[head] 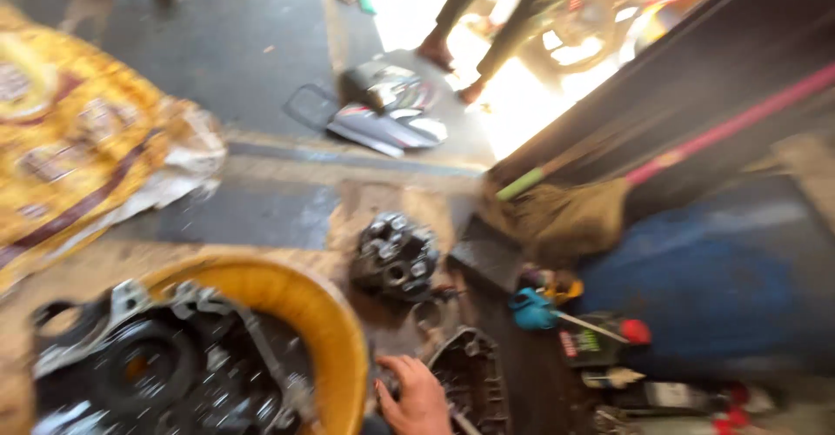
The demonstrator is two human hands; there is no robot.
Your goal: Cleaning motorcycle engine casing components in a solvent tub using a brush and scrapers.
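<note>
The view is blurred by motion. My right hand is at the bottom centre, its fingers curled on the left edge of a dark metal engine cover lying on the floor. Left of the hand stands a yellow basin with a grey engine crankcase inside it. A round black clutch part with several bolts sits on the floor just beyond the hand. My left hand is out of view.
A yellow printed sack lies at the left. A broom with a pink handle leans at the right. A blue-handled tool, spray cans, dark motorcycle panels and another person's legs are around.
</note>
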